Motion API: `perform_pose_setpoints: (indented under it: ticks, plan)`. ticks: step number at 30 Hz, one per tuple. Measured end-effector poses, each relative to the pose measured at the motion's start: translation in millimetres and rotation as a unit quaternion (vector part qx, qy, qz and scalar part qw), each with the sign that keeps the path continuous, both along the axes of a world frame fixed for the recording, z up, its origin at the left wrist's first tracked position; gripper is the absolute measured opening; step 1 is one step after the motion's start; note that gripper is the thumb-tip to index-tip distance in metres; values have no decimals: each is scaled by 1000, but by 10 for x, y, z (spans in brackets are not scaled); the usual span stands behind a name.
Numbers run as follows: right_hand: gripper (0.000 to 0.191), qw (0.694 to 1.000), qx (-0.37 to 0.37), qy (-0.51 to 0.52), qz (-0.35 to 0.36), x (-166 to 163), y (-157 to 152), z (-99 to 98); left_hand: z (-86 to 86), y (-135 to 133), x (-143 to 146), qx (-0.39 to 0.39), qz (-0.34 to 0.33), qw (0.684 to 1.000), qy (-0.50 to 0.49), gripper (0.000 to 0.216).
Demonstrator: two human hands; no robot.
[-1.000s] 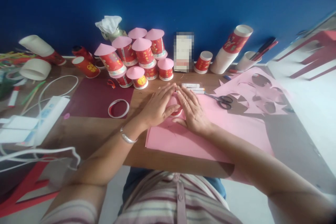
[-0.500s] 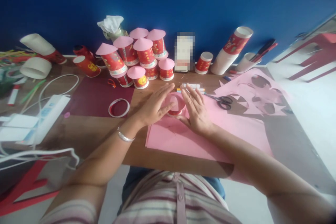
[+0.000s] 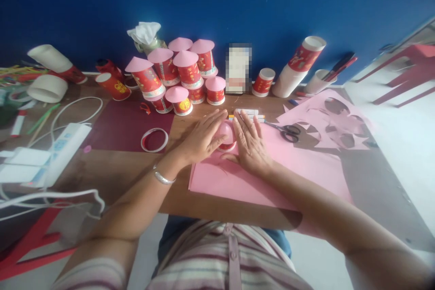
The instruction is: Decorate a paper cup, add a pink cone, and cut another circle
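Observation:
A red paper cup (image 3: 226, 147) with a pink paper cone (image 3: 226, 132) on top stands upright on the pink paper sheets (image 3: 272, 172). My left hand (image 3: 205, 133) lies along the cone's left side, fingers stretched out. Against its right side is my right hand (image 3: 252, 142), flat with the fingers extended and the thumb in front of the cup. Both palms touch the cone between them and partly hide it. Just behind my fingers lie pale glue-stick-like tubes (image 3: 247, 112). Scissors (image 3: 289, 133) rest on the paper to the right.
Several red cups with pink cone tops (image 3: 185, 65) stand stacked at the back. A tape roll (image 3: 154, 139) lies left of my hands, a power strip (image 3: 64, 154) farther left. Cut pink scraps (image 3: 329, 120) and a pen cup (image 3: 319, 82) are at the right.
My right hand has shifted slightly left, closer in against the cone. My left hand has barely moved. The cup stays in place between them.

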State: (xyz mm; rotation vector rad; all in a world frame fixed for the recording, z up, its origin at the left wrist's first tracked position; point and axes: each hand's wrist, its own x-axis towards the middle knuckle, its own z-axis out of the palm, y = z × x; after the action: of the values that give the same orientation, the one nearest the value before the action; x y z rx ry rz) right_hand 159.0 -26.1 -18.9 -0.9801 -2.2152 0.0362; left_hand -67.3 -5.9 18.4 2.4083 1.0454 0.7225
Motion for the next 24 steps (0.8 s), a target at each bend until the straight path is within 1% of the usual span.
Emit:
perform_pose_setpoints:
  ticks: [2,3,6,9,14,20,24]
  plan:
    - [95,1000,6,30,8,26,-1,65,55,-7,27,-6,6,1000,-23,66]
    - [89,999,3,48,14,39,2,104,83,-9,44,-9,13,999,-38,66]
    - [63,993,-41,108,26,56,34,206,140,-11,91,-18,37,996,-75,63]
    - [49,984,-84,154,19,48,88,234,142,-4,96,-26,30,997,-63,60]
    - [44,978,-121,168,30,47,141,180,93,11,38,-25,2,1000,-15,62]
    - [45,978,-127,162,32,53,129,187,83,25,11,-26,-8,1000,-6,65]
    - [38,975,-120,186,27,56,122,237,107,22,20,-28,-5,999,-14,67]
